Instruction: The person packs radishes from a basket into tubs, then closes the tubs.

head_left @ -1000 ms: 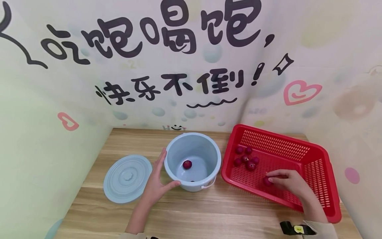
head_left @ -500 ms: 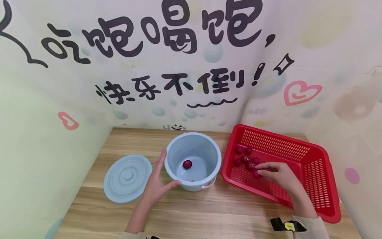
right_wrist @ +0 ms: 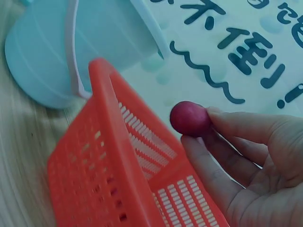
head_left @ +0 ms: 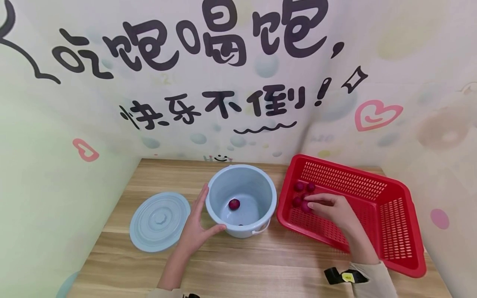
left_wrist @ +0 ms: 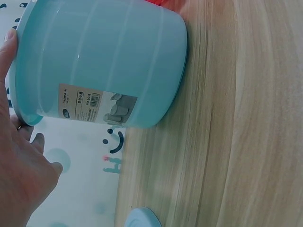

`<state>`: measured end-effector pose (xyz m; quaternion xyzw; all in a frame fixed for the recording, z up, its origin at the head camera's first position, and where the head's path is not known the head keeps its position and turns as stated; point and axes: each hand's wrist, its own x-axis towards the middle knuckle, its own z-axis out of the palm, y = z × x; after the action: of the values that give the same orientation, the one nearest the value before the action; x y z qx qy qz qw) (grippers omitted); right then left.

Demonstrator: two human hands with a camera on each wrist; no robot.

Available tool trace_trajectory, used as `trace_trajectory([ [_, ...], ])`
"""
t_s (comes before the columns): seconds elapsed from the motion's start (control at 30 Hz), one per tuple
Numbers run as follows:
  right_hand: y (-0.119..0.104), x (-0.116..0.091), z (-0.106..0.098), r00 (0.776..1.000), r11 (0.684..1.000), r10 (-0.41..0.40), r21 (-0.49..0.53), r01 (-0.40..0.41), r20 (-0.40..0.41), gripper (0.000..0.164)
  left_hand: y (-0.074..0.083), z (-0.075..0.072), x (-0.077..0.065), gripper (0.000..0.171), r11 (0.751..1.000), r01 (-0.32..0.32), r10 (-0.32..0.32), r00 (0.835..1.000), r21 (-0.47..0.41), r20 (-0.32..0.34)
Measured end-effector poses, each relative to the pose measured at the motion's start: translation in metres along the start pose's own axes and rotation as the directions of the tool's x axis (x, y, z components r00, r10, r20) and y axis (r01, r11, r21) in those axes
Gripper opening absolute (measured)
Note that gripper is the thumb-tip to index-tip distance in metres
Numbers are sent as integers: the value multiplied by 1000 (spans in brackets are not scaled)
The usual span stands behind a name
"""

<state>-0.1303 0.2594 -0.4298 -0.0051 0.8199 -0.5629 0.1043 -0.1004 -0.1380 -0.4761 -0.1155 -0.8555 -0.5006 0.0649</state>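
In the head view a red plum point(head_left: 307, 206) sits between the thumb and fingertips of my right hand point(head_left: 333, 209). Seen from the right wrist, this plum point(right_wrist: 190, 118) is round and smooth, raised beside the basket rim. Several other plums point(head_left: 299, 187) lie in the left end of the red basket point(head_left: 405, 231), partly hidden by the hand. My left hand point(head_left: 195, 225) rests at the left side of a light blue bucket point(head_left: 241, 233), its thumb and fairly straight fingers spread along the rim. Inside the bucket a plum point(head_left: 234, 204) lies on the bottom; a dark edge shows near the front wall.
A round blue lid point(head_left: 160, 222) lies flat on the wooden table point(head_left: 238, 273), left of the bucket. The bucket's white handle point(head_left: 261, 229) hangs at its front right. A printed wall point(head_left: 223, 140) stands behind, with side walls left and right.
My right hand has carried its plum leftward and back across the basket, from the front middle to over the other plums. The left hand and the bucket have stayed in place.
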Motion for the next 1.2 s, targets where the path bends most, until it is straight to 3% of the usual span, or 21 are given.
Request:
trace_trajectory([
  [0.23, -11, 3, 12, 1000, 998, 4, 65, -2, -17, 40, 1, 0, 1, 115, 1000, 3, -3, 1000, -9, 2],
  [0.87, -40, 13, 43, 997, 997, -74, 15, 75, -24, 34, -1, 1, 0, 115, 1000, -1, 1, 1000, -3, 0],
  [1.2, -51, 16, 58, 994, 994, -105, 41, 105, -7, 35, 0, 0, 0, 115, 1000, -1, 1, 1000, -16, -1],
])
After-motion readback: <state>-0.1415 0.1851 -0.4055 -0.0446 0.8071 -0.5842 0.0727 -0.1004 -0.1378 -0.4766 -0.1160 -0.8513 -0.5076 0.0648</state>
